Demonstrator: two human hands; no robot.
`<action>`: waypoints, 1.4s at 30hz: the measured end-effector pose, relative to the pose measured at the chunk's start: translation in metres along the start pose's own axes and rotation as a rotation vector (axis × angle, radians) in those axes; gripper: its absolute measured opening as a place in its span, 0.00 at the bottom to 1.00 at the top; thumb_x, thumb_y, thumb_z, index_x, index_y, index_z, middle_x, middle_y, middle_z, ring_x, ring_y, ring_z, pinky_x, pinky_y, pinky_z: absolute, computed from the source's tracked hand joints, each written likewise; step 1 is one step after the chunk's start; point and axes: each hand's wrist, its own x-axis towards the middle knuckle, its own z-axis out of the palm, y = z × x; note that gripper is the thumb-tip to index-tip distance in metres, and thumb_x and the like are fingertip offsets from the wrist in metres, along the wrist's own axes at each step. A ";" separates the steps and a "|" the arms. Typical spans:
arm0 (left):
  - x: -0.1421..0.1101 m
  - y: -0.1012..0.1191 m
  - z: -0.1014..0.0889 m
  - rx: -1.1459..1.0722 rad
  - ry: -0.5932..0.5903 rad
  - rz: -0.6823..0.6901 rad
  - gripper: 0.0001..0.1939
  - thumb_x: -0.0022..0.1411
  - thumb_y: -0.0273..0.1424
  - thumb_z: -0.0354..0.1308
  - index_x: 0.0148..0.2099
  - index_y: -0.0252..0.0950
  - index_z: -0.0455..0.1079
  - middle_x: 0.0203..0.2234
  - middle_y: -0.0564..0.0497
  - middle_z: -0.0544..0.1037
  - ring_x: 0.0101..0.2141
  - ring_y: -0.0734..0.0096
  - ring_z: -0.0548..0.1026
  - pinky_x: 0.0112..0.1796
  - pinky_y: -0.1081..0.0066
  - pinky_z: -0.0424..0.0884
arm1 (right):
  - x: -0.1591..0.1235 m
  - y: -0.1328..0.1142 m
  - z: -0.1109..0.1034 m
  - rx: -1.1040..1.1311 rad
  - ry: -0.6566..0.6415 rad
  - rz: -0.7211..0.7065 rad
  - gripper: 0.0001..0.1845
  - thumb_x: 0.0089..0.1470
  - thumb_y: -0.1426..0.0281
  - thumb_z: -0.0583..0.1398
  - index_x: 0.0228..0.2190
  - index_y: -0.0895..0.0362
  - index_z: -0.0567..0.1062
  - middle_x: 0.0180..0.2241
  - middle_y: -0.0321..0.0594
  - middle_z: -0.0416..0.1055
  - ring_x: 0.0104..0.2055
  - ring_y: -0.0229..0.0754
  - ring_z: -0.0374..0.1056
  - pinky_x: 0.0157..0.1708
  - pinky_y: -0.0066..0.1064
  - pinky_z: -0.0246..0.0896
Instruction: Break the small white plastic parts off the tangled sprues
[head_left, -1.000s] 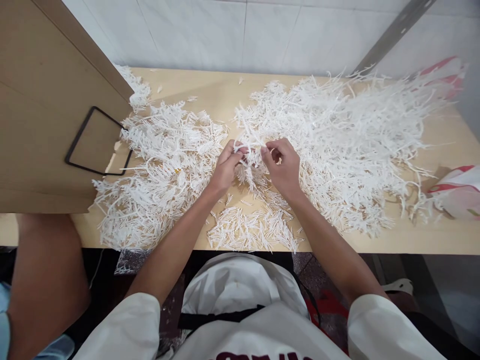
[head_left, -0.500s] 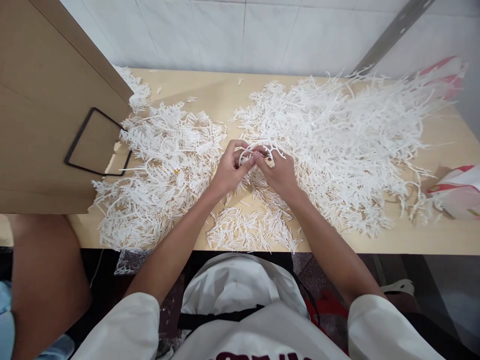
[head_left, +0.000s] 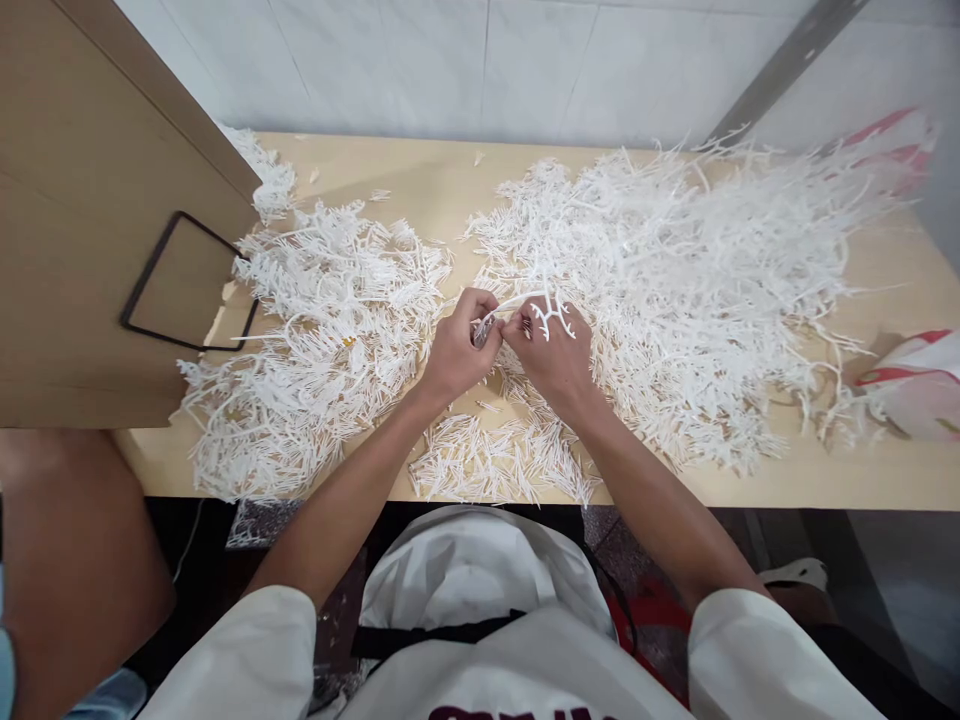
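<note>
A thin white plastic branch (head_left: 551, 314) with forked tips arches from my left hand over the back of my right hand. My left hand (head_left: 461, 350) is closed on the branch's other end, thumb and fingers curled round it. Close beside it, my right hand (head_left: 555, 355) has its fingers drawn together in a pinch near the left fingertips. What exactly sits between those fingertips is hidden. Below the hands lies a low heap of short white sticks (head_left: 502, 460) at the table's front edge.
Larger heaps of white branched pieces cover the table at left (head_left: 322, 340) and right (head_left: 675, 290). A cardboard box (head_left: 97, 200) stands far left, with a black frame (head_left: 154, 270) against it. A red-and-white bag (head_left: 919, 380) lies far right. Another person's bare limb (head_left: 82, 540) shows lower left.
The branch has turned, so its forked end now spreads over the back of my right hand. Both hands have shifted slightly toward me and remain close together.
</note>
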 end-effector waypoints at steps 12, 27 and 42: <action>0.005 -0.011 -0.005 0.049 0.140 -0.063 0.06 0.61 0.30 0.54 0.42 0.40 0.62 0.29 0.55 0.70 0.24 0.80 0.64 0.27 0.74 0.59 | 0.000 0.009 0.003 0.080 0.066 0.035 0.08 0.54 0.71 0.54 0.25 0.57 0.67 0.25 0.39 0.67 0.30 0.40 0.63 0.34 0.33 0.56; 0.013 -0.013 -0.005 -0.312 0.068 -0.144 0.13 0.57 0.43 0.60 0.36 0.38 0.72 0.30 0.54 0.71 0.23 0.82 0.63 0.25 0.76 0.60 | 0.005 0.012 -0.001 0.493 -0.228 0.174 0.21 0.60 0.53 0.51 0.36 0.56 0.73 0.28 0.38 0.71 0.28 0.38 0.65 0.32 0.33 0.56; 0.014 -0.019 -0.006 -0.536 0.197 -0.280 0.12 0.63 0.36 0.54 0.47 0.45 0.55 0.32 0.54 0.73 0.27 0.79 0.72 0.28 0.77 0.67 | 0.002 0.013 0.004 0.492 0.056 -0.077 0.08 0.58 0.67 0.55 0.37 0.55 0.73 0.35 0.36 0.73 0.33 0.35 0.67 0.35 0.29 0.62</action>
